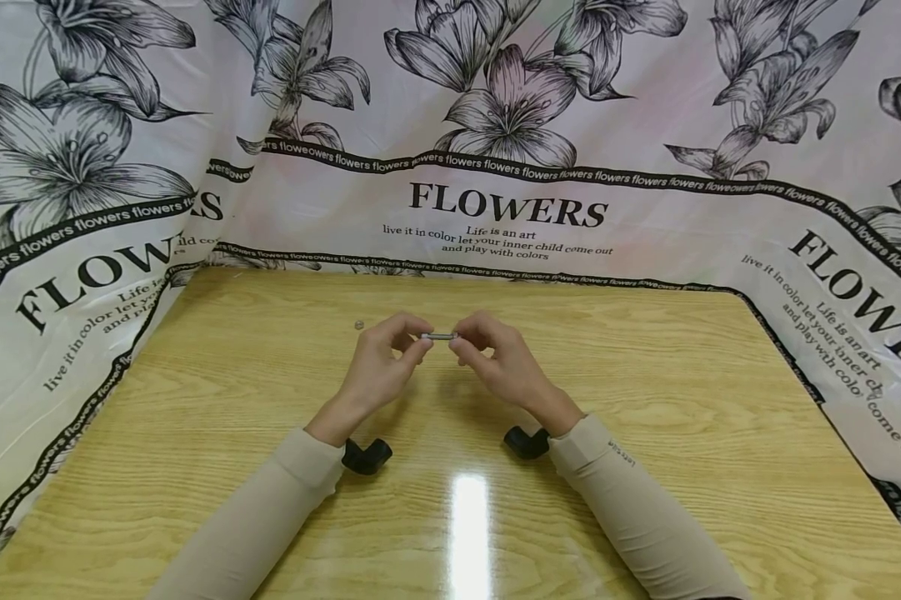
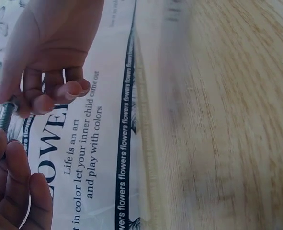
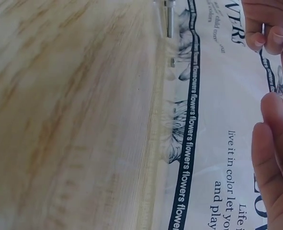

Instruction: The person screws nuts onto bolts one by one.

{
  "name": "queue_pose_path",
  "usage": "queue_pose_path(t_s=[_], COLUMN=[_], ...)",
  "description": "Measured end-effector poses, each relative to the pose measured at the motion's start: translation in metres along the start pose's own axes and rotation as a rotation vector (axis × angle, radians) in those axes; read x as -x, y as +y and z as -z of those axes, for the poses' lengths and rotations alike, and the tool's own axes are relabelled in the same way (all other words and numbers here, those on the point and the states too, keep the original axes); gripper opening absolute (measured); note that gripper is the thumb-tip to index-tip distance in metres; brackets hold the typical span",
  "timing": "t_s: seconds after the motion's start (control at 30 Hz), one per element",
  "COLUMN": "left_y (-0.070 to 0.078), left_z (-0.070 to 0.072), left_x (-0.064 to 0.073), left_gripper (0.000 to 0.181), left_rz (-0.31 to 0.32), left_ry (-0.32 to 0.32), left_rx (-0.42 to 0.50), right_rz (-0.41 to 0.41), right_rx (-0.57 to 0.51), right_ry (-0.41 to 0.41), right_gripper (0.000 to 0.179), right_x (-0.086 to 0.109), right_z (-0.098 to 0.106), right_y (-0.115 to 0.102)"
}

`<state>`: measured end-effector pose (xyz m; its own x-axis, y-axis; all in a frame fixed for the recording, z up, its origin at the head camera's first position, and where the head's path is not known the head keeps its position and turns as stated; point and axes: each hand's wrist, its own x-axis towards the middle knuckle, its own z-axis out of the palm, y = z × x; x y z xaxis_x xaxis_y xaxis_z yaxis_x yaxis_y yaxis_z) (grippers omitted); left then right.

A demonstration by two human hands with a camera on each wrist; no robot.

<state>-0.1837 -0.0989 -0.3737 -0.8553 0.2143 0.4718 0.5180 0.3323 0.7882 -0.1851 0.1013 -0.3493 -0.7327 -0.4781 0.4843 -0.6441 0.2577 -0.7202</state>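
A short metal bolt (image 1: 441,337) lies level in the air between the two hands, over the table. My left hand (image 1: 384,357) pinches its left end with thumb and forefinger. At the other end, the fingertips of my right hand (image 1: 498,357) pinch the bolt. In the left wrist view the bolt's ridged shaft (image 2: 7,118) shows between the hands, with a wider metal part (image 2: 15,101) by the right fingers. The fingertips cover both ends. The right wrist view shows only parts of the hands, and the bolt is out of its frame.
A small round metallic piece (image 1: 359,324) lies on the wooden table (image 1: 645,375), left of the hands. Silvery metal (image 3: 170,19) also shows at the top of the right wrist view. Black wrist mounts (image 1: 367,457) sit under the cuffs. A flower-printed cloth (image 1: 495,225) encloses the table's back and sides.
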Motion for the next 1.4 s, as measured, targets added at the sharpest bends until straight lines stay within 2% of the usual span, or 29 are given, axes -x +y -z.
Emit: queue_pose_path(t_s=[0.23,0.3,0.4,0.57,0.77,1.03,1.13,1.2,1.27,1.4], left_y=[0.003,0.003,0.003,0.003,0.003,0.002,0.001,0.001,0.001,0.001], left_z=[0.000,0.000,0.000,0.000,0.000,-0.001,-0.001,-0.001,-0.001,-0.001], left_x=[0.000,0.000,-0.001,-0.001,0.000,0.000,0.001,0.001,0.001,0.001], left_gripper=[0.011,0.011,0.012,0.011,0.011,0.011,0.011,0.012,0.012,0.011], left_rz=[-0.012,-0.009,-0.005,-0.001,0.005,-0.002,0.002,0.001,0.002,-0.001], left_ry=[-0.002,-0.001,-0.004,-0.011,-0.007,-0.007,-0.009,-0.011,-0.012,-0.010], left_rx=[0.001,-0.004,-0.014,-0.016,-0.004,-0.004,-0.003,-0.002,-0.001,-0.001], right_rz=[-0.070,-0.065,-0.014,0.067,0.010,-0.030,-0.043,-0.030,0.001,0.048], right_rx=[0.007,0.007,-0.008,-0.035,-0.009,0.002,0.003,-0.004,-0.018,-0.025], right_ry=[-0.007,-0.005,-0.003,-0.005,-0.002,0.001,-0.004,-0.005,-0.006,0.000], right_gripper=[0.010,0.018,0.029,0.021,0.009,0.013,0.021,0.029,0.029,0.021], right_x=[0.001,0.001,0.001,0.001,0.002,0.003,0.002,0.001,0.001,0.001], right_z=[0.002,0.002,0.002,-0.001,-0.006,-0.005,-0.002,-0.002,-0.002,-0.005], right_y=[0.000,-0.001,0.000,0.015,0.038,0.040,0.024,0.021,0.021,0.039])
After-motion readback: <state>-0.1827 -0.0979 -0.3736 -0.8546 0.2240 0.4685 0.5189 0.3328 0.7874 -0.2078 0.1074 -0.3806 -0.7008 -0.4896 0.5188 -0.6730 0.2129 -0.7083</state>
